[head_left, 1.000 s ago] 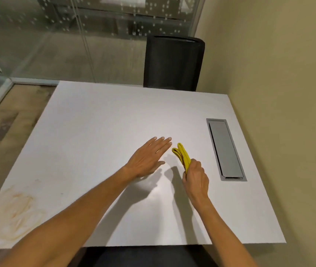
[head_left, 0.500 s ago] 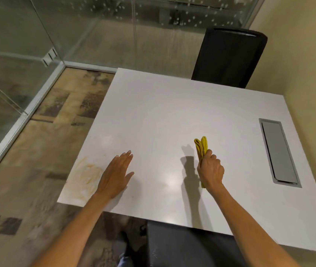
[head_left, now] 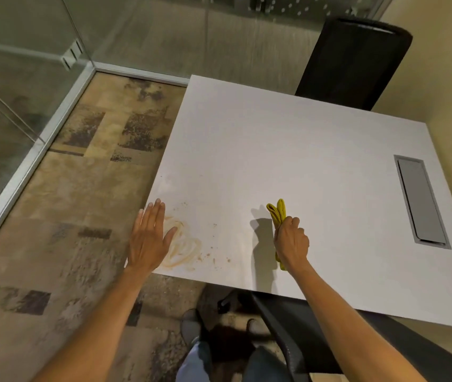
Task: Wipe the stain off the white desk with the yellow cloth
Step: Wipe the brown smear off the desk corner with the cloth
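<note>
A brownish smeared stain (head_left: 183,248) marks the near left corner of the white desk (head_left: 288,166), with small specks scattered to its right. My left hand (head_left: 149,238) lies flat and open at that corner, fingers apart, covering the stain's left part. My right hand (head_left: 291,242) is closed around a folded yellow cloth (head_left: 277,212), held over the desk's near middle, well to the right of the stain. The cloth's folded end sticks out above my fist and a short tail shows below it.
A grey cable hatch (head_left: 420,199) is set into the desk at the right. One black chair (head_left: 348,62) stands at the far side; another (head_left: 296,340) is under the near edge by my legs. Glass walls enclose the carpeted floor on the left.
The view has swung left, bringing the stain to the middle. My left hand slid from the desk's middle to the stained near left corner. My right hand keeps hold of the cloth.
</note>
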`<state>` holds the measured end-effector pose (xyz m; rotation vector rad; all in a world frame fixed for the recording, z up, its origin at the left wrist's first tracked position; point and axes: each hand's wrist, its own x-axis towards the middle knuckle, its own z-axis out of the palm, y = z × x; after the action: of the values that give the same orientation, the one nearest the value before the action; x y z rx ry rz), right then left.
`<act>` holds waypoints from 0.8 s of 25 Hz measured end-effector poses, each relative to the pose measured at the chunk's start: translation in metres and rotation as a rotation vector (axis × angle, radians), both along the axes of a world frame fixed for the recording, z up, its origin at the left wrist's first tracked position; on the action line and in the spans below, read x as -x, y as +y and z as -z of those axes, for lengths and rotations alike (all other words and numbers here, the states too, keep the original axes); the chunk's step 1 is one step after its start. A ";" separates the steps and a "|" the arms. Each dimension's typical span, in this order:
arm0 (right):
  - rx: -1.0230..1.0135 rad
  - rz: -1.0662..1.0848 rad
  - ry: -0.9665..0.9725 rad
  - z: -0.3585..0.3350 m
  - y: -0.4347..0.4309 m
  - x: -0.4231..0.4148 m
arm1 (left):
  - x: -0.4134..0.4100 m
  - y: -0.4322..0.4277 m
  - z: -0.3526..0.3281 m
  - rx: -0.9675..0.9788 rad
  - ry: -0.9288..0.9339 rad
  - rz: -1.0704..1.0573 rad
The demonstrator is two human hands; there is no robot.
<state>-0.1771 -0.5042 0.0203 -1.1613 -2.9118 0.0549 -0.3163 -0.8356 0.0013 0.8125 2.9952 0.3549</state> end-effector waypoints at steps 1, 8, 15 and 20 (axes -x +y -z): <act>0.010 0.005 -0.010 0.001 -0.007 0.001 | 0.001 0.001 0.000 -0.006 0.012 0.007; 0.078 -0.021 -0.047 0.022 -0.053 0.012 | 0.008 0.015 -0.003 0.005 0.030 0.041; 0.449 0.004 -0.081 0.045 -0.083 0.024 | 0.013 0.025 -0.014 0.019 0.043 0.025; 0.518 -0.007 -0.144 0.059 -0.099 0.019 | 0.017 0.035 -0.014 0.005 0.067 0.046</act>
<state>-0.1956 -0.6034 -0.0390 -1.2465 -3.1252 0.7999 -0.3332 -0.8005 0.0154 0.9087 3.0317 0.3246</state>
